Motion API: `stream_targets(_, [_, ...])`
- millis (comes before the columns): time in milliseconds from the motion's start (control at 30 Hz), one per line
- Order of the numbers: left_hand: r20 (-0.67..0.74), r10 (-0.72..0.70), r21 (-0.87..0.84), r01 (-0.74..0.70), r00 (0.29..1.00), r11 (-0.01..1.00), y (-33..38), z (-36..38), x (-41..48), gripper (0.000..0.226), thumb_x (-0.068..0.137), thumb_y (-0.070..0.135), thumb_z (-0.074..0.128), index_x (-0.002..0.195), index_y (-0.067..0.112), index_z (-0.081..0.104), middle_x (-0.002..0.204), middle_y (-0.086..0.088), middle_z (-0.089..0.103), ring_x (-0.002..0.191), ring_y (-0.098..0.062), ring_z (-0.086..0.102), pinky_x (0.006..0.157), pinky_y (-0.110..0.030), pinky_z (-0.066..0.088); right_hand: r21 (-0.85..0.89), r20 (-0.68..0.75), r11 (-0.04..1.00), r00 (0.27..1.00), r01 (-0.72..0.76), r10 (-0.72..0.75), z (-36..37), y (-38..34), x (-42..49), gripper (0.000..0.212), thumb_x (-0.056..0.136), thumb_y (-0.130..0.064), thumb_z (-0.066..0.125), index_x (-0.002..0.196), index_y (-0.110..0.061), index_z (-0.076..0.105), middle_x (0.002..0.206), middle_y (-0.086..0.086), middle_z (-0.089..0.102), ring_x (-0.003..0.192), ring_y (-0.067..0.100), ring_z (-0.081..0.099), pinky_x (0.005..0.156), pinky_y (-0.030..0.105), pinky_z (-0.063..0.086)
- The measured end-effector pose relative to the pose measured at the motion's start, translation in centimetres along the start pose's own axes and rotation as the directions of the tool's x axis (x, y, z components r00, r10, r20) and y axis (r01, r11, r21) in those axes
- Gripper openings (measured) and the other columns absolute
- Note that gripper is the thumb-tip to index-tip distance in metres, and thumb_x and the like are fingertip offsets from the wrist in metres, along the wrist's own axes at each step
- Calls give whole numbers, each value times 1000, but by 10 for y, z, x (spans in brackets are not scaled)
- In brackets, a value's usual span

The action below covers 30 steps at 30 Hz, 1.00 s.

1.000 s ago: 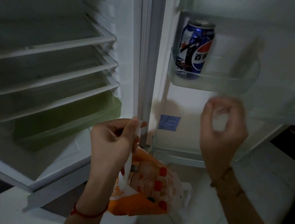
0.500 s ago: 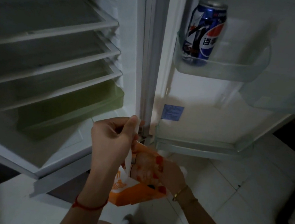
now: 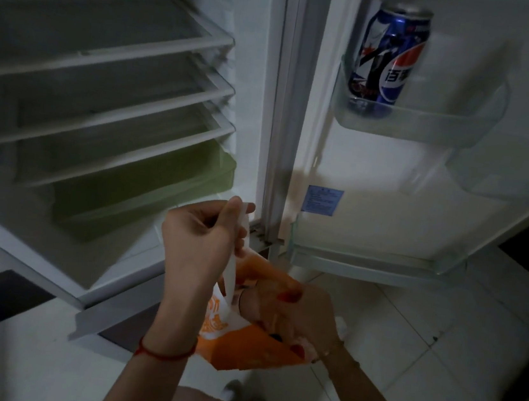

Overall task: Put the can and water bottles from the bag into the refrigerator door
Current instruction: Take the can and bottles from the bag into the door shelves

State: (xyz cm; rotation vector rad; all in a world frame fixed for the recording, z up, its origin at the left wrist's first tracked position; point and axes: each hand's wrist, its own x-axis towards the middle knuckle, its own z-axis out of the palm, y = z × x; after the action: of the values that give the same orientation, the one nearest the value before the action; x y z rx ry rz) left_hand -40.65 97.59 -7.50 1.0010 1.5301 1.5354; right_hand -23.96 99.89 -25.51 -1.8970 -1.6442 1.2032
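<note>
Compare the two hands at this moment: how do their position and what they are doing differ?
The left hand is raised outside the bag, pinching its white handle; the right hand sits lower, pushed into the bag's opening. The left hand's fingers are in plain view; the right hand's are hidden by the plastic, so what it grips cannot be told. Both touch the same bag.

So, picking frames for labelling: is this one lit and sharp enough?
Head view: dim overall; shelves at left smeared by motion blur, can slightly soft but readable; right hand only seen through the bag; wide-angle bends the door bin.
</note>
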Motion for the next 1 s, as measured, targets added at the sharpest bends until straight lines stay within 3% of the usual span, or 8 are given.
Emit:
stream_targets(100, [5, -15, -9, 15, 1000, 1000, -1, 2, 0, 31, 95, 13, 61, 67, 16, 74, 53, 4, 68, 43, -6, 55, 47, -23, 48, -90, -101, 995, 993, 47, -56, -26, -32, -25, 15, 75, -43, 70, 68, -33, 62, 68, -10, 62, 63, 3, 56, 60, 15, 45])
stream_targets(200, [12, -30, -18, 30, 999, 999, -5, 6, 0, 28, 94, 15, 63, 69, 18, 76, 54, -3, 68, 42, -9, 54, 48, -26, 47, -111, -228, 987, 964, 115, -138, -50, -52, -44, 21, 75, -45, 71, 82, -26, 69, 73, -8, 68, 68, 10, 63, 66, 25, 52])
stream_targets(333, [41, -20, -8, 20, 999, 1000, -11, 12, 1, 35, 93, 15, 64, 60, 18, 74, 67, -16, 73, 47, -20, 59, 55, -34, 51, -315, -581, 915, 711, 251, -395, -81, -61, -53, 24, 77, -40, 77, 86, -18, 70, 76, -1, 67, 64, 17, 64, 61, 28, 51])
stream_targets(433, [53, -22, 1, 22, 998, 1000, -13, 17, 0, 31, 93, 15, 64, 65, 13, 76, 65, -17, 72, 47, -19, 57, 55, -34, 52, -441, -662, 852, 539, 281, -521, -105, -64, -53, 32, 80, -43, 72, 94, -14, 69, 83, 2, 65, 62, 17, 61, 59, 21, 44])
stream_targets(500, [62, -40, -4, 41, 997, 999, -13, 20, 0, 25, 93, 14, 64, 74, 9, 78, 60, -16, 68, 44, -15, 54, 54, -30, 50, -468, -683, 839, 489, 279, -543, -116, -63, -48, 37, 83, -46, 67, 100, -13, 67, 87, 4, 65, 64, 18, 62, 58, 24, 48])
stream_targets(700, [73, -60, 6, 60, 995, 998, -12, 25, 2, 27, 93, 11, 63, 70, 12, 77, 51, -8, 64, 42, -11, 52, 49, -25, 47, -462, -689, 821, 448, 334, -570, -125, -55, -6, 36, 86, -42, 67, 105, -11, 66, 95, 6, 66, 72, 18, 66, 63, 31, 55])
stream_targets(800, [84, -90, 42, 87, 992, 995, -15, 26, 4, 26, 94, 13, 63, 72, 14, 77, 46, 0, 60, 39, -9, 52, 46, -21, 45, -472, -661, 821, 488, 322, -571, -120, -52, 29, 31, 87, -39, 67, 103, -13, 65, 94, 4, 65, 71, 17, 63, 61, 26, 51])
stream_targets(1000, [71, -134, 83, 128, 988, 988, -19, 28, 9, 26, 93, 15, 63, 72, 12, 78, 50, -7, 62, 41, -12, 52, 47, -24, 46, -482, -568, 833, 627, 272, -534, -105, -42, 84, 33, 87, -42, 66, 104, -14, 64, 96, 4, 64, 74, 20, 63, 63, 22, 42])
